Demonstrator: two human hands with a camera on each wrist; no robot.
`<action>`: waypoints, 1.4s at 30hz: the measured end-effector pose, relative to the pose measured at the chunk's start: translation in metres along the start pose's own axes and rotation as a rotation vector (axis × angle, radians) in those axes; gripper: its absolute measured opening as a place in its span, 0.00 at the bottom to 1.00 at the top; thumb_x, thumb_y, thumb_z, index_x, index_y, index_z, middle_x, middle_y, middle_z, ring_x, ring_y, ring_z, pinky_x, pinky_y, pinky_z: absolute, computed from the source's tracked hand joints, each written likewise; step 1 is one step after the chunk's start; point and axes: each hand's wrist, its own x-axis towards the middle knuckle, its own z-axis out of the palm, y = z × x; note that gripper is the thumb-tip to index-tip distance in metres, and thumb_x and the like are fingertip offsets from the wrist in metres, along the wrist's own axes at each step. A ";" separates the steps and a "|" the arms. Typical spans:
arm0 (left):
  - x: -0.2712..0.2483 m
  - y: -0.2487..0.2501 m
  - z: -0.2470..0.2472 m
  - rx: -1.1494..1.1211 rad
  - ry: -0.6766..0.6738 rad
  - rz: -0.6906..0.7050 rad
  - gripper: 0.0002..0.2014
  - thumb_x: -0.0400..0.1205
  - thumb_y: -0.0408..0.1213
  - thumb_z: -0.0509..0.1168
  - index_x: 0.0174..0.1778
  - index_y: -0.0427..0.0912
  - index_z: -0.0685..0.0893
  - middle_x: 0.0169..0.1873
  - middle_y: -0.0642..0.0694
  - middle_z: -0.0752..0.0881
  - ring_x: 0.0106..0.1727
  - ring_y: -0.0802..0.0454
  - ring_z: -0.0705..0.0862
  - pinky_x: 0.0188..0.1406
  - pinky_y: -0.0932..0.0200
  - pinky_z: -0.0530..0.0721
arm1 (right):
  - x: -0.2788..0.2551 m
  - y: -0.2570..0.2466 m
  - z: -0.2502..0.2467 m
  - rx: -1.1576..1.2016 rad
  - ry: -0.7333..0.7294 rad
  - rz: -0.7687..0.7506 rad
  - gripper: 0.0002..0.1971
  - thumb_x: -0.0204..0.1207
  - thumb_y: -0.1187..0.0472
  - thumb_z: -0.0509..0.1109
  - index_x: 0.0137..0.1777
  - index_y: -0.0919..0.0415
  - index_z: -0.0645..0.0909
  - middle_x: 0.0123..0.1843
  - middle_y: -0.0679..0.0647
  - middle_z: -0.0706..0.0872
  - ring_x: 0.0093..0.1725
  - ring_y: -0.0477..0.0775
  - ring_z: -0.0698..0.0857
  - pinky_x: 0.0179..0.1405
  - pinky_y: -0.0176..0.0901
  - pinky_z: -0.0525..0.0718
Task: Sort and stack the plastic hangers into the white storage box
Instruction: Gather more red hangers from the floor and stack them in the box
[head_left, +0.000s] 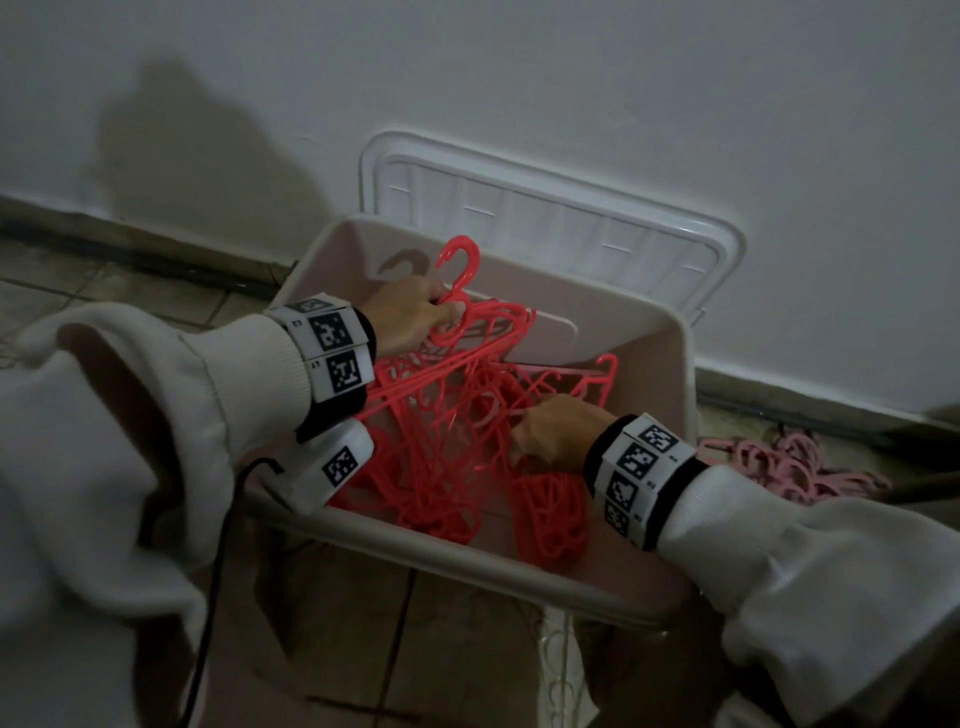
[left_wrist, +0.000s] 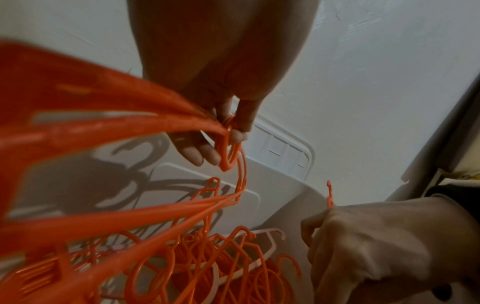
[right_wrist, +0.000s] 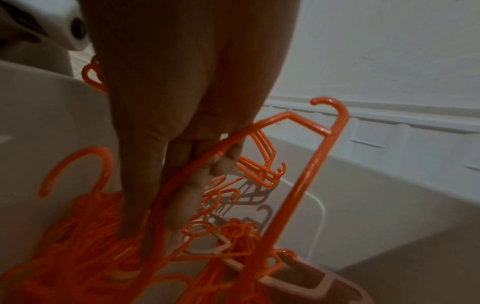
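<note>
The white storage box (head_left: 467, 564) stands on the floor by the wall, and a tangled pile of red hangers (head_left: 452, 457) lies inside it. My left hand (head_left: 441, 312) pinches a bunch of red hangers (head_left: 457, 270) by their necks, hooks up, above the box's far left corner; the left wrist view shows the fingers (left_wrist: 197, 154) round the necks. My right hand (head_left: 524, 436) is down in the pile, and in the right wrist view its fingers (right_wrist: 223, 162) curl round the curved bar of one red hanger (right_wrist: 311, 164). One white hanger (left_wrist: 270, 246) lies among the red ones.
The box's white lid (head_left: 545, 208) leans against the wall right behind the box. A heap of pale pink hangers (head_left: 789, 467) lies on the tiled floor to the right of the box. A black cable (head_left: 208, 597) hangs from my left wrist.
</note>
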 end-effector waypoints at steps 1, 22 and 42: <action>0.000 0.000 -0.001 0.005 0.002 0.001 0.18 0.85 0.39 0.59 0.26 0.47 0.73 0.25 0.51 0.74 0.27 0.57 0.72 0.23 0.74 0.66 | 0.001 -0.001 -0.001 0.015 -0.034 0.006 0.14 0.78 0.61 0.62 0.59 0.57 0.84 0.61 0.56 0.86 0.60 0.59 0.83 0.60 0.48 0.79; -0.004 0.000 0.000 0.034 -0.008 -0.017 0.17 0.85 0.41 0.59 0.28 0.47 0.74 0.37 0.41 0.81 0.40 0.48 0.77 0.31 0.67 0.67 | -0.027 0.035 -0.026 -0.112 -0.022 0.410 0.12 0.80 0.56 0.59 0.60 0.51 0.80 0.60 0.51 0.85 0.62 0.52 0.80 0.71 0.55 0.60; 0.004 0.017 0.022 0.003 -0.003 -0.078 0.19 0.85 0.44 0.57 0.27 0.44 0.74 0.25 0.46 0.76 0.30 0.47 0.76 0.42 0.53 0.76 | -0.054 0.054 -0.028 -0.202 0.095 0.381 0.13 0.78 0.54 0.61 0.60 0.45 0.81 0.58 0.48 0.87 0.61 0.48 0.82 0.76 0.49 0.54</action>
